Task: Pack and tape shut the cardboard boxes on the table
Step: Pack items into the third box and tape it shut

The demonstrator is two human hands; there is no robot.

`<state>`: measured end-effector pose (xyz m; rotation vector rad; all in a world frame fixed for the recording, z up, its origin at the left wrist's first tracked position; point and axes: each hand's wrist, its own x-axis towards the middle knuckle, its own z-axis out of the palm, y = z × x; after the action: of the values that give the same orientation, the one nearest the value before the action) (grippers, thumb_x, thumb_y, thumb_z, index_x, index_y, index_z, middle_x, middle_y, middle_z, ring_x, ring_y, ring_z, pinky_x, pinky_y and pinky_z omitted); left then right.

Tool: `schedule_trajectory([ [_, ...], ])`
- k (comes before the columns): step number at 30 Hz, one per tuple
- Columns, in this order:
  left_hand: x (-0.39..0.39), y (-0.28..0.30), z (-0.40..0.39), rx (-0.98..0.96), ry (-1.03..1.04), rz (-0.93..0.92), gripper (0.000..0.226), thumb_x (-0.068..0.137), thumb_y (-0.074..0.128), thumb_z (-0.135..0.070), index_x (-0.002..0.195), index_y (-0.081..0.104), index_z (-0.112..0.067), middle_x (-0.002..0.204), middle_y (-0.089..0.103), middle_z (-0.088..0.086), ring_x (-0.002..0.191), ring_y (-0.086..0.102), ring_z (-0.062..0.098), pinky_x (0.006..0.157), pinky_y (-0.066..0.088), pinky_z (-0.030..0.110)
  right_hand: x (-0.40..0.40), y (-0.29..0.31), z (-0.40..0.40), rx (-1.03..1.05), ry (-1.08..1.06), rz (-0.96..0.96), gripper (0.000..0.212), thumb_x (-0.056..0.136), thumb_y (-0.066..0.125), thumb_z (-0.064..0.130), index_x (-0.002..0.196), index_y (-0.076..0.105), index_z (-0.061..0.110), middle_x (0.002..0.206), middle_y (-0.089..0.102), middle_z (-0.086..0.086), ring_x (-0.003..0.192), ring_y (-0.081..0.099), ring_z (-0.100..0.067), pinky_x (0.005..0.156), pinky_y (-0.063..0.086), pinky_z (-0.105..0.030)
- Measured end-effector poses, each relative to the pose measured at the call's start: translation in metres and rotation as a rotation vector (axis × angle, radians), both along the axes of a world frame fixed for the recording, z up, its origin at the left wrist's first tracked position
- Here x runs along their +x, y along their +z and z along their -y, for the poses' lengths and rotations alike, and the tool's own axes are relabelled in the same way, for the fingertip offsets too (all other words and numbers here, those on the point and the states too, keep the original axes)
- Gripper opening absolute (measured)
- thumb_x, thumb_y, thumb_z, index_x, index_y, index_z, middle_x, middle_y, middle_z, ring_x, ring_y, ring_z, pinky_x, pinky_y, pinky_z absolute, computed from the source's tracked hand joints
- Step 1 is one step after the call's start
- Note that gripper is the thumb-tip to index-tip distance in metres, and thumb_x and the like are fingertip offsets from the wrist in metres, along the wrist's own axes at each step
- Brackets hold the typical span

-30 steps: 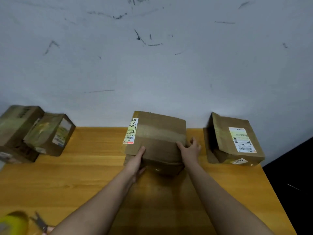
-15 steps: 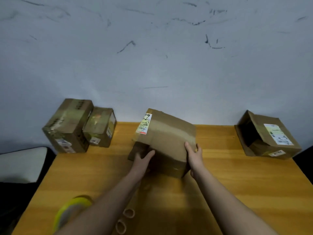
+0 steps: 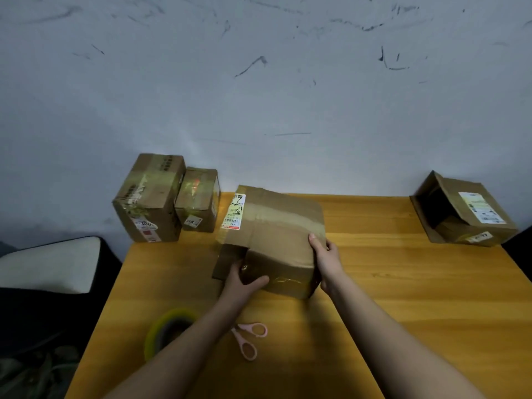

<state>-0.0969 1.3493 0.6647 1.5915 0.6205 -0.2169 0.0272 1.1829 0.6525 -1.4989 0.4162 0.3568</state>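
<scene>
Right now, in the head view, both hands hold the middle box [image 3: 276,240], which sits tilted on the wooden table [image 3: 403,298] near its far edge. The left hand [image 3: 241,279] grips the box's near left corner, thumb curled across the taped front face, beside a loose dark flap [image 3: 224,263] that hangs out on the left side. The right hand [image 3: 326,259] clasps the right side, thumb lying on the top and fingers wrapped round the edge. A white label [image 3: 233,211] sits on the box's top left.

Two taped boxes stand touching at the far left corner: a tall box [image 3: 148,200] and a smaller box [image 3: 197,200]. Well apart, at the far right corner, an open box [image 3: 463,211] lies on its side. Near the left forearm lie a tape roll [image 3: 164,329] and pink scissors [image 3: 249,338].
</scene>
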Motion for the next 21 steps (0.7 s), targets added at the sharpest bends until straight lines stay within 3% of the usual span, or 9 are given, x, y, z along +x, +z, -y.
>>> schedule_trajectory([
  [6, -0.044, -0.014, 0.007, 0.133, -0.023, -0.008, 0.089, 0.084, 0.07, -0.03, 0.151, 0.012, -0.019, 0.155, 0.023, 0.007, 0.141, 0.026, 0.027, 0.11, 0.029, 0.041, -0.036, -0.017, 0.004, 0.064, 0.061, -0.066, 0.064, 0.084, 0.068, 0.046, 0.138, 0.048, 0.019, 0.127, 0.061, -0.008, 0.112, 0.059, -0.027, 0.1, 0.047, -0.051],
  [8, -0.054, -0.012, 0.007, 0.269, -0.028, 0.059, 0.089, 0.083, 0.071, -0.03, 0.15, 0.014, -0.022, 0.156, 0.022, 0.005, 0.142, 0.024, 0.024, 0.112, 0.028, 0.041, -0.048, -0.023, 0.003, 0.14, 0.071, -0.092, 0.065, 0.08, 0.069, 0.052, 0.135, 0.05, 0.021, 0.124, 0.064, -0.006, 0.112, 0.061, -0.027, 0.101, 0.047, -0.052],
  [10, -0.058, -0.008, 0.003, 0.424, -0.039, 0.125, 0.087, 0.084, 0.07, -0.031, 0.15, 0.015, -0.023, 0.157, 0.018, 0.002, 0.144, 0.019, 0.021, 0.116, 0.026, 0.043, -0.054, -0.03, -0.002, 0.153, 0.061, -0.117, 0.079, 0.071, 0.071, 0.064, 0.134, 0.048, 0.022, 0.124, 0.063, -0.006, 0.113, 0.06, -0.028, 0.098, 0.048, -0.048],
  [12, -0.059, -0.003, -0.002, 0.593, -0.051, 0.166, 0.082, 0.086, 0.067, -0.033, 0.15, 0.017, -0.024, 0.157, 0.015, 0.001, 0.144, 0.015, 0.02, 0.116, 0.025, 0.043, -0.06, -0.035, -0.009, 0.111, 0.05, -0.145, 0.07, 0.08, 0.064, 0.061, 0.13, 0.044, 0.016, 0.121, 0.061, -0.009, 0.112, 0.059, -0.028, 0.089, 0.05, -0.038],
  [14, -0.059, 0.003, -0.005, 0.743, -0.049, 0.216, 0.073, 0.088, 0.064, -0.033, 0.148, 0.023, -0.024, 0.155, 0.019, 0.0, 0.142, 0.019, 0.02, 0.115, 0.026, 0.04, -0.065, -0.035, -0.014, 0.075, 0.056, -0.175, 0.053, 0.092, 0.053, 0.053, 0.123, 0.04, 0.012, 0.115, 0.058, -0.011, 0.108, 0.056, -0.028, 0.093, 0.048, -0.041],
  [18, -0.058, 0.009, -0.009, 0.936, -0.089, 0.373, 0.059, 0.088, 0.064, -0.022, 0.138, 0.037, -0.033, 0.144, 0.035, 0.001, 0.134, 0.034, 0.022, 0.107, 0.036, 0.046, -0.074, -0.041, -0.018, 0.017, 0.103, -0.183, 0.044, 0.1, 0.04, 0.047, 0.124, 0.036, 0.011, 0.114, 0.053, -0.012, 0.109, 0.051, -0.028, 0.105, 0.039, -0.051],
  [20, -0.057, 0.008, -0.007, 1.032, -0.164, 0.417, 0.058, 0.085, 0.066, -0.017, 0.132, 0.038, -0.035, 0.139, 0.044, 0.003, 0.13, 0.043, 0.024, 0.103, 0.039, 0.051, -0.079, -0.054, -0.017, -0.038, 0.172, -0.201, 0.051, 0.097, 0.038, 0.056, 0.123, 0.043, 0.013, 0.111, 0.057, -0.01, 0.11, 0.054, -0.027, 0.104, 0.042, -0.051],
  [21, -0.057, 0.008, -0.004, 1.065, -0.196, 0.422, 0.058, 0.083, 0.068, -0.015, 0.13, 0.041, -0.035, 0.137, 0.047, 0.004, 0.128, 0.046, 0.026, 0.102, 0.04, 0.054, -0.079, -0.067, -0.014, -0.065, 0.188, -0.2, 0.066, 0.088, 0.039, 0.067, 0.126, 0.05, 0.014, 0.113, 0.06, -0.011, 0.11, 0.056, -0.028, 0.103, 0.043, -0.05],
])
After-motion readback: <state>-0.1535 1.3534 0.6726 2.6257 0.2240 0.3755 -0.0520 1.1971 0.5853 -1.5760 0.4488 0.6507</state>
